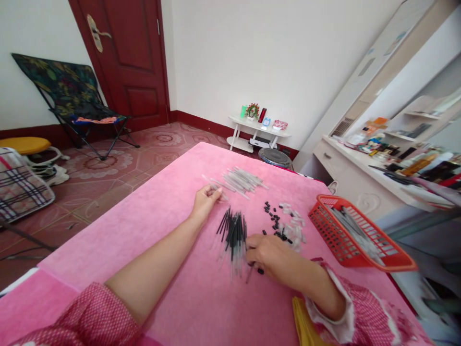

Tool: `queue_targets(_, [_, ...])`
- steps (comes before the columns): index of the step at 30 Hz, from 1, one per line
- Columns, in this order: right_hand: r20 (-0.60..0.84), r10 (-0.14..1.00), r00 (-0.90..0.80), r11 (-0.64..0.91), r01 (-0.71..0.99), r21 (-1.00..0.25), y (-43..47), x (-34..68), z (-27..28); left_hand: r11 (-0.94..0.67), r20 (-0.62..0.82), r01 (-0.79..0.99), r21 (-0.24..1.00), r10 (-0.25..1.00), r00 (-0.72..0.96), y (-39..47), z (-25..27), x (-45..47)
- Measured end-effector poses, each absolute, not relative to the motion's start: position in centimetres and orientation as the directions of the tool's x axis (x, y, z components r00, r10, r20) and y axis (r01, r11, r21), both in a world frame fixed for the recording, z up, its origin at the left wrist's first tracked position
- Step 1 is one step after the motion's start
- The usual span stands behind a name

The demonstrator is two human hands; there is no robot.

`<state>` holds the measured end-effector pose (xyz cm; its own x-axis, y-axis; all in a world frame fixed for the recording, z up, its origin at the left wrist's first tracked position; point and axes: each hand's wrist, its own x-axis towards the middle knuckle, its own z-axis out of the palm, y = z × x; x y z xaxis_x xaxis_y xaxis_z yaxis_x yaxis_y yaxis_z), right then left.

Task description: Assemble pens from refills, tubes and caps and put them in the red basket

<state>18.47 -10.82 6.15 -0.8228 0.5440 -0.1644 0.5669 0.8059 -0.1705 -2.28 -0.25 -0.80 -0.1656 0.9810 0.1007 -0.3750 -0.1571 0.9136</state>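
Many slim black-and-clear sticks (236,230), left fingers (216,194) pinching pale tube (224,196), right fingers (252,241), grip unclear

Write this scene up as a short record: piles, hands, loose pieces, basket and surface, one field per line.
Far pile: pale sticks
Near pile: black-and-clear sticks
Left hand: thumb and fingers on one pale stick, beside the far pile
Right hand: curled at the near pile; its grip is unclear
Loose pieces: small black pieces and whitish pieces, right of the near pile
Red basket: holds slender sticks
Surface: pink cloth
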Motion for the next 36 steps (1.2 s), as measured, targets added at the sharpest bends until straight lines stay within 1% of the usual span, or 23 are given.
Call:
queue_targets(2, [-0.149,0.527,-0.837,0.811,0.547,-0.206,-10.8,18.4,6.6,-0.13,0.06,-0.459,0.879,0.985,-0.164,-0.2,-0.8,-2.3])
queue_targets(3, [-0.116,0.538,-0.835,0.802,0.549,-0.236,-10.6,18.4,7.0,-0.106,0.03,-0.516,0.85,0.988,-0.152,-0.2,-0.7,-2.3])
queue_targets(5, [0.032,0.623,-0.782,0.748,0.583,-0.317,-10.0,18.1,8.0,-0.035,-0.035,-0.638,0.77,0.995,-0.097,-0.3,-0.7,-2.3])
queue_targets(7, [0.269,0.745,-0.611,0.656,0.597,-0.462,-9.0,17.6,9.1,0.044,-0.078,-0.741,0.67,0.997,-0.011,-0.3,-0.6,-2.3])
queue_targets(8, [0.387,0.787,-0.48,0.614,0.559,-0.557,-8.5,17.2,9.6,0.067,-0.082,-0.776,0.627,0.996,0.02,-0.4,-0.5,-2.3])
queue_targets(9, [0.476,0.812,-0.338,0.583,0.492,-0.647,-8.1,16.7,10.0,0.081,-0.079,-0.803,0.591,0.996,0.042,-0.5,-0.4,-2.2])
queue_targets(10, [0.531,0.823,-0.203,0.564,0.407,-0.719,-7.7,16.1,10.4,0.096,-0.084,-0.828,0.553,0.995,0.059,-0.6,-0.4,-2.2])
queue_targets(11, [0.558,0.825,-0.092,0.554,0.324,-0.767,-7.4,15.6,10.6,0.112,-0.094,-0.847,0.52,0.993,0.074,-0.6,-0.3,-2.2])
queue_targets(13, [0.577,0.815,0.048,0.555,0.222,-0.802,-7.2,14.6,10.7,0.143,-0.118,-0.875,0.462,0.988,0.099,-0.7,-0.1,-2.2])
queue_targets(16, [0.597,0.787,0.154,0.562,0.22,-0.797,-7.4,13.8,10.3,0.171,-0.141,-0.899,0.403,0.982,0.124,-0.8,0.1,-2.1])
queue_targets(20, [0.615,0.749,0.248,0.563,0.252,-0.787,-7.7,13.8,9.5,0.202,-0.172,-0.91,0.362,0.974,0.148,-0.9,0.2,-2.0])
queue_targets(23, [0.615,0.743,0.263,0.564,0.248,-0.788,-7.7,13.9,9.1,0.217,-0.162,-0.906,0.364,0.972,0.168,-1.1,0.2,-1.8])
queue_targets(26, [0.6,0.768,0.223,0.559,0.222,-0.799,-7.5,13.9,8.6,0.231,-0.131,-0.889,0.395,0.972,0.194,-1.5,0.2,-1.5])
queue_targets(28, [0.59,0.788,0.176,0.556,0.208,-0.805,-7.3,13.9,8.2,0.25,-0.109,-0.874,0.417,0.968,0.225,-1.9,0.3,-1.2])
queue_targets(30, [0.577,0.814,0.067,0.549,0.236,-0.802,-6.7,14.2,7.8,0.274,-0.098,-0.864,0.422,0.961,0.257,-2.2,0.4,-0.8])
queue_targets(33, [0.49,0.858,-0.157,0.51,0.383,-0.77,-5.6,15.8,7.7,0.286,-0.154,-0.884,0.371,0.957,0.245,-2.4,0.7,-0.5])
queue_targets(35, [0.394,0.89,-0.229,0.453,0.546,-0.705,-4.8,17.5,7.7,0.265,-0.231,-0.912,0.314,0.953,0.197,-2.3,0.8,-0.6])
queue_targets(36, [0.333,0.911,-0.243,0.409,0.64,-0.65,-4.5,18.5,7.7,0.248,-0.264,-0.924,0.292,0.949,0.172,-2.2,0.9,-0.7])
